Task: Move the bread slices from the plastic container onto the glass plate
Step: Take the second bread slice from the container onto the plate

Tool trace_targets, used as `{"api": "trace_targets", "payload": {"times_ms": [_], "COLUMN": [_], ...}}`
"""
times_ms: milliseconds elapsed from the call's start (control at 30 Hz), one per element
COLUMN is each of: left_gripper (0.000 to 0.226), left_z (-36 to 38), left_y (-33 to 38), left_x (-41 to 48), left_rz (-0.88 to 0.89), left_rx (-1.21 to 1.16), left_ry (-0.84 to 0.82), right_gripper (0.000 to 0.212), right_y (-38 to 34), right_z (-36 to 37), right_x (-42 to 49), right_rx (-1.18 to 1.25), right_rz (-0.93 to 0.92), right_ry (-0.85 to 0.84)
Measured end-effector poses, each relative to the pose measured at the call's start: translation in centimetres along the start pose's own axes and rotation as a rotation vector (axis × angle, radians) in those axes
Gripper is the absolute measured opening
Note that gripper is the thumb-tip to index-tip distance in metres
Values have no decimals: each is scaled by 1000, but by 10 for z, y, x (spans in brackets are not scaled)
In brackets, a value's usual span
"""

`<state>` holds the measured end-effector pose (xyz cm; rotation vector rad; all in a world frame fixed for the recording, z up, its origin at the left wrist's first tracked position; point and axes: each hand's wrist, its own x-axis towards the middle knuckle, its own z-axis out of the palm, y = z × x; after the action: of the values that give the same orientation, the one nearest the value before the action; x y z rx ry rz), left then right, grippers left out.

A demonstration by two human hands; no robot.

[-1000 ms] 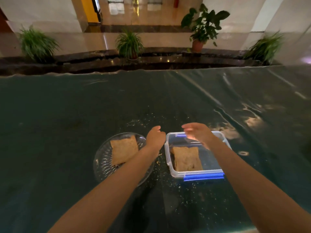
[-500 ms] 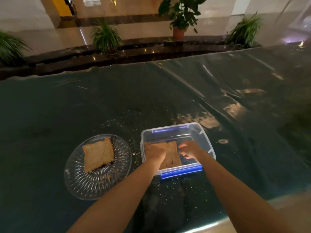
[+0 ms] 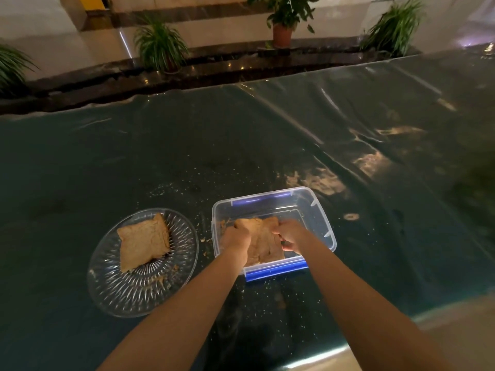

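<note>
1. Head view, the setting: a dark green table covered in glossy plastic sheeting (image 3: 267, 135) holds a round, ribbed clear glass plate (image 3: 112, 287) on the person's left. Just beside it, on the right, stands a rectangular clear plastic container with blue clips (image 3: 324, 218). Pale crumbs (image 3: 206, 239) lie scattered between and around the two.

2. Head view, the bread: one square toasted brown bread slice (image 3: 144, 241) already lies flat on the glass plate. A second brown bread slice (image 3: 263, 243) is inside the container, toward its near end.

3. Head view, the hands: the left hand (image 3: 235, 236) is curled closed on the left edge of the slice in the container. The right hand (image 3: 290, 235) is curled on its right edge, fingers tucked under or around it. Both appear to grip the slice, though the fingertips are hidden, so how firm the hold is cannot be told.

4. Step in hand, as a judgement: the second slice is being grasped for lifting out, so the task looks about half done.

5. Next move, as a judgement: the slice must be raised level above the container's left wall, carried leftward and set on the plate. The bread looks crumbly, so even support from both sides should keep it from tearing.
</note>
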<state>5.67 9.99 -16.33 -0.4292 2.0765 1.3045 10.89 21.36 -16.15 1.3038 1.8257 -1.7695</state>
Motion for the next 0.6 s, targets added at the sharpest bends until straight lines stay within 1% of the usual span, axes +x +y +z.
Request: {"api": "trace_targets", "payload": {"times_ms": [67,200,300,400,433,533,600], "left_gripper": [33,23,30,28,27,32,33], "left_z": [-1,-10,-19,-29,-34,-51,-65], "left_y": [1,14,22,27,27,33,38], "left_x": [-5,-17,-18,-20,-18,-19,-19], "left_rz": [27,56,138,174,187,220,228], "left_rx": [-35,-119,-91,-123,-125,-157,-195], "left_ry": [-15,-130,-135,-136,-130,-120,-104], "right_gripper": [30,28,27,14,14,31,32], "right_y": [-2,-7,-15,-24,-28,-43,-55], "right_z": [-3,-12,-19,-21,-20,-9,3], "right_x": [-5,-9,-13,-20,-23,-33,-39], "right_rx": [63,93,122,110,107,101,117], "right_rz": [-24,-121,-189,-251,-271,-320,-361], "right_ry": [-53,-28,-41,-66,-68,-28,-19]}}
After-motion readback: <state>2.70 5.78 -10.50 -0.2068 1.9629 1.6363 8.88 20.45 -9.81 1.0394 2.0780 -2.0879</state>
